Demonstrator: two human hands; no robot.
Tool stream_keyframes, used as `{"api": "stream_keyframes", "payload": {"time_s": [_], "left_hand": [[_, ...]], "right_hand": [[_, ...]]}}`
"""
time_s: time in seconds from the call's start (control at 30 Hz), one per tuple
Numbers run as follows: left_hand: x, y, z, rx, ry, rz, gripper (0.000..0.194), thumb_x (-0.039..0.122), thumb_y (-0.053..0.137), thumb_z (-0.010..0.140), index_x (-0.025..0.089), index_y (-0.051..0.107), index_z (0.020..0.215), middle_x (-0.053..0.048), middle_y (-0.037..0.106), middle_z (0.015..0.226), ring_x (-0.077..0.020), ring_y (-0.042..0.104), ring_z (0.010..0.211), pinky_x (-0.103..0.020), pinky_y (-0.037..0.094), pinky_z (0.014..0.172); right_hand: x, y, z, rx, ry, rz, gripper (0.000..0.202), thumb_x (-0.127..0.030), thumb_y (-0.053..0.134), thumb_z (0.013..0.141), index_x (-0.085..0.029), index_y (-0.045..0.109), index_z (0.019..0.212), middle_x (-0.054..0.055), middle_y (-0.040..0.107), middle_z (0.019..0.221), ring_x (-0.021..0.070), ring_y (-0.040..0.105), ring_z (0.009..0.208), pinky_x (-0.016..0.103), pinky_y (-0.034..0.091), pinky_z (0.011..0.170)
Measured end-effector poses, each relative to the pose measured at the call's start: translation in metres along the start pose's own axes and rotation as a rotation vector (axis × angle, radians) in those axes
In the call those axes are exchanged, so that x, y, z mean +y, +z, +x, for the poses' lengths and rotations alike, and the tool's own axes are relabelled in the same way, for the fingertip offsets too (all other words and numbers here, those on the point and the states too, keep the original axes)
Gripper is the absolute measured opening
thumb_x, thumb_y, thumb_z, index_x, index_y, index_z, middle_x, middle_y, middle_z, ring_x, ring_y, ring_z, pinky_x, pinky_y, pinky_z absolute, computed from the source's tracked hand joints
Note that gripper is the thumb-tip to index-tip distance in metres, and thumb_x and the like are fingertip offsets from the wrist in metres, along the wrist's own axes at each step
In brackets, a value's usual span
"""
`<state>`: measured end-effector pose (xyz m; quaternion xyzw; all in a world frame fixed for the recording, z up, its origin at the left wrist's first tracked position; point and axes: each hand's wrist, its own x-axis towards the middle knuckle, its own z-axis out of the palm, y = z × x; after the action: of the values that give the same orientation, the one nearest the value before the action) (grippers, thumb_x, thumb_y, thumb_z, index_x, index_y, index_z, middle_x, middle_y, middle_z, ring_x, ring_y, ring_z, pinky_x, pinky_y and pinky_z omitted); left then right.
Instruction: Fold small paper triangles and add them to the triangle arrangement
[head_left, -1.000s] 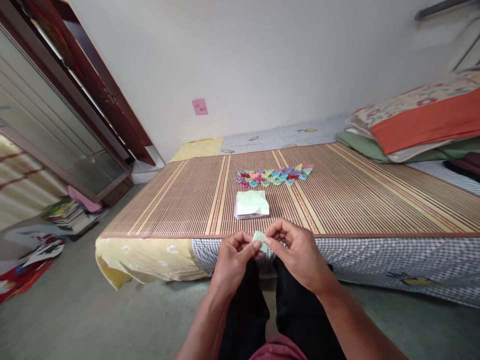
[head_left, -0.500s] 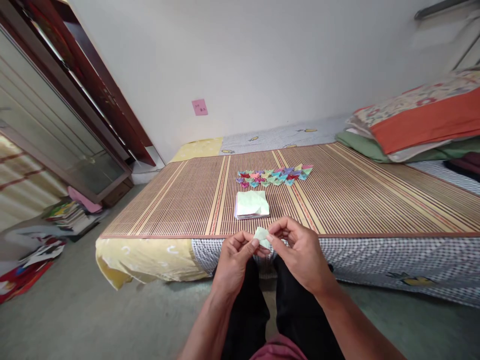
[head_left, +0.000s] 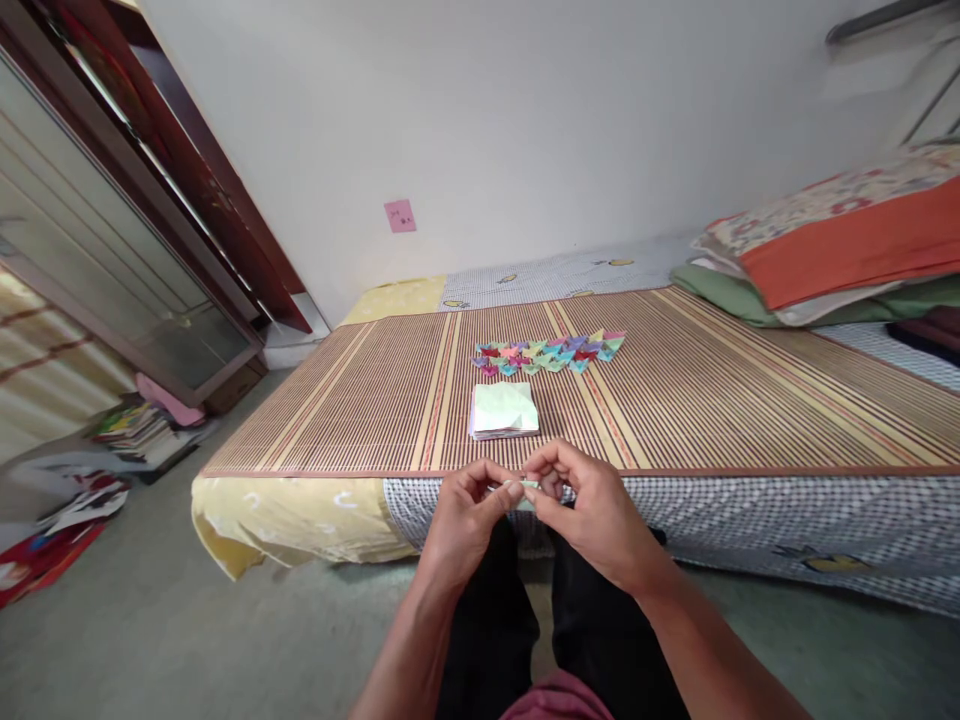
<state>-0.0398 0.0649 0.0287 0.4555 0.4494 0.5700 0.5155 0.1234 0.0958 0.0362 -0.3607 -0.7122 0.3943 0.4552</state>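
1. The left hand [head_left: 465,512] pinches a small pale green paper [head_left: 526,503] between thumb and fingers; let that grip anchor it.
2. The right hand [head_left: 592,507], fingers curled, pinches it just beside; best press gently, keeping edges aligned.
3. The paper, mostly hidden, sits near the mat [head_left: 360,400]'s front edge; tilting it would help checking.

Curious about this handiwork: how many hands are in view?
2: the left hand and right hand, close together by the near edge of the mat, pinching pale green paper.
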Motion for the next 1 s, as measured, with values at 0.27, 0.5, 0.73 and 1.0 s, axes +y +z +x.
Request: {"api": "stream_keyframes", "payload": {"time_s": [0.27, 0.5, 0.73, 1.0], "left_hand": [[-0.004, 0.008, 0.000, 0.124, -0.022, -0.231, 0.028, 0.031, 0.094, 0.064, 0.015, 0.073, 0.073, -0.003, 0.073, 0.071, -0.0140, 0.065, 0.067, -0.026, 0.052, 0.070], [-0.008, 0.008, 0.000, 0.124, 0.019, -0.236, 0.024, 0.025, 0.092, 0.068, 0.017, 0.075, 0.083, 0.000, 0.072, 0.076, -0.0106, 0.064, 0.071, -0.021, 0.050, 0.069], [0.008, 0.004, -0.005, 0.087, 0.049, -0.042, 0.030, 0.033, 0.083, 0.082, 0.017, 0.076, 0.107, -0.004, 0.077, 0.073, -0.0155, 0.071, 0.064, -0.024, 0.055, 0.062], [0.002, 0.006, -0.006, 0.137, 0.131, -0.112, 0.012, 0.026, 0.082, 0.083, 0.016, 0.080, 0.089, -0.006, 0.080, 0.074, -0.0177, 0.075, 0.068, -0.028, 0.062, 0.072]], "right_hand": [[0.004, 0.000, 0.001, 0.075, 0.047, 0.081, 0.020, -0.028, 0.078, 0.081, -0.021, 0.069, 0.097, 0.000, 0.065, 0.080, 0.0158, 0.056, 0.070, 0.028, 0.049, 0.064], [0.005, 0.001, -0.001, 0.052, -0.041, 0.125, 0.015, -0.028, 0.063, 0.097, -0.021, 0.070, 0.086, 0.003, 0.067, 0.082, 0.0179, 0.064, 0.075, 0.029, 0.050, 0.066], [0.009, 0.003, -0.002, 0.238, -0.338, -0.206, 0.018, -0.013, 0.058, 0.099, -0.022, 0.072, 0.094, 0.005, 0.064, 0.089, 0.0195, 0.066, 0.083, 0.032, 0.053, 0.073], [0.007, 0.006, -0.004, 0.260, -0.426, -0.224, 0.020, -0.008, 0.061, 0.098, -0.022, 0.073, 0.104, 0.004, 0.067, 0.087, 0.0167, 0.067, 0.077, 0.029, 0.054, 0.068]]}}
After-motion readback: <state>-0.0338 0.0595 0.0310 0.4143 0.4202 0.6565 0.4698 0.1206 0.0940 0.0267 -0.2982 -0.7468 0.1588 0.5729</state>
